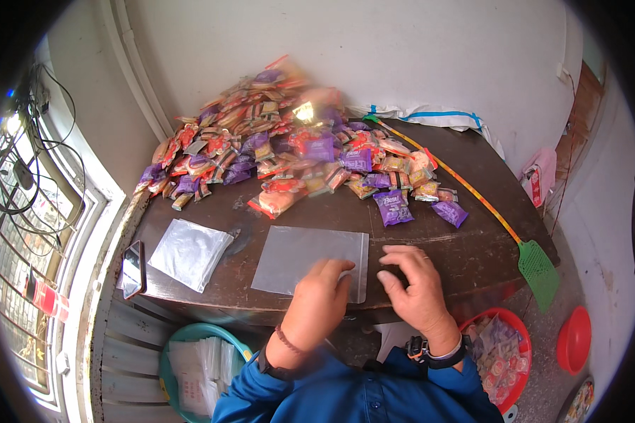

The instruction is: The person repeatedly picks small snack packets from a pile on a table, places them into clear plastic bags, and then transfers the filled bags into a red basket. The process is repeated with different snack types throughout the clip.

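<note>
A clear flat plastic bag [301,254] with a seam along its right edge lies on the dark wooden table in front of me. Above its lower right part is my left hand [324,291], fingers bent and thumb apart, with nothing visible in its grasp; whether it touches the bag I cannot tell. Just right of the bag, my right hand [414,285] is curled with a gap between thumb and fingers, holding nothing. Beyond both hands, individually wrapped snacks [275,132] in red, purple and gold form a large heap. Two purple packets [393,208] lie at its near right edge.
Left of the bag are a stack of clear bags [190,254] and a phone [134,269]. A green fly swatter [538,269] overhangs the table's right edge. Below stand a teal basin [164,365] of plastic bags, a red basin [526,349] of packets and another red basin [573,340].
</note>
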A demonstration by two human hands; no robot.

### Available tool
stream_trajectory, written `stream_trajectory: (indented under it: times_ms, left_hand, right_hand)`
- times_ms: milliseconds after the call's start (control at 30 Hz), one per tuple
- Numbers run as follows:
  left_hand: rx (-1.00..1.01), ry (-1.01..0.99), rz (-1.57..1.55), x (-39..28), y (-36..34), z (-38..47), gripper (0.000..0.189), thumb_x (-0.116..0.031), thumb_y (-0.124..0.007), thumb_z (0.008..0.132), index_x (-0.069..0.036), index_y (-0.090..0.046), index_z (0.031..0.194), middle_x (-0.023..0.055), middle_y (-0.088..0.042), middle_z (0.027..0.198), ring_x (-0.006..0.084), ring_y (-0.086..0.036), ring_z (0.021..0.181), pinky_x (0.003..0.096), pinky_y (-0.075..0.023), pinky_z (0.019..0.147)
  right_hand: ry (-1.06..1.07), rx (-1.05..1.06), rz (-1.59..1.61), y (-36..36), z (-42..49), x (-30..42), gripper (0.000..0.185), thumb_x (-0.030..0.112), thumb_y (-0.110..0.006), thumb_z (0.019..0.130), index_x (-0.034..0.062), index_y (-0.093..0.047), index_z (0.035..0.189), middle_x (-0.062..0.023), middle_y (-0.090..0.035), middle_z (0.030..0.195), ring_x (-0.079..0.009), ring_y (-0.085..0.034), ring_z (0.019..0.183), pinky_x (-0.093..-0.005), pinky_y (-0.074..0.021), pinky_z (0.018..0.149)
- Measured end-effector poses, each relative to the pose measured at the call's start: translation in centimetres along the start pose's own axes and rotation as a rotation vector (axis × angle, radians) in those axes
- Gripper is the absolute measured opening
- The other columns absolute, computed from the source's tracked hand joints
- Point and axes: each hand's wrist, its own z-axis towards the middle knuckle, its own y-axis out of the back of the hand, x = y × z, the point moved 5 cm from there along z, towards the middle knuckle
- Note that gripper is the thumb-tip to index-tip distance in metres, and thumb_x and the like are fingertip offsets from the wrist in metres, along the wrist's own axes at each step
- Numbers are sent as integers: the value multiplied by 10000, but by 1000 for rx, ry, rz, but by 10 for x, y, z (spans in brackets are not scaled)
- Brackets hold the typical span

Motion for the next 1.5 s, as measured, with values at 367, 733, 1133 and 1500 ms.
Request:
stream_trajectory:
  times_ms: [367,733,1133,1500]
  left_hand:
    - [218,-175,417,35,-20,7,520,-334,-578,1078,-5,-595,1481,219,-592,1541,382,-518,1470,537,-373,1227]
    - [313,108,567,90,23,11,657,-435,-480,1119,-25,-435,1632,221,-404,1705,348,-348,1605,485,-222,1322]
    - [331,237,615,109,49,13,618,-397,-454,1129,-36,-445,1630,188,-395,1720,332,-321,1621,497,-210,1322]
    - [372,-74,522,44,-11,14,601,-368,-571,1084,-92,-481,1611,205,-457,1671,363,-399,1574,619,-245,1275]
  right_hand:
    - [119,274,10,-31,-1,8,112,127,-818,878,74,-738,935,-95,-772,1162,-365,-661,1270,-497,-464,1114]
    - [111,223,25,-27,0,8,146,135,-794,873,86,-709,981,-78,-733,1018,-355,-662,1079,-459,-493,1023]
    - [125,179,111,-26,-1,3,111,96,-744,879,97,-685,973,-89,-704,962,-364,-657,1057,-475,-489,1008]
    - [14,160,155,-28,-4,-7,182,76,-747,905,72,-706,1083,-124,-714,1099,-373,-644,1120,-478,-498,1019]
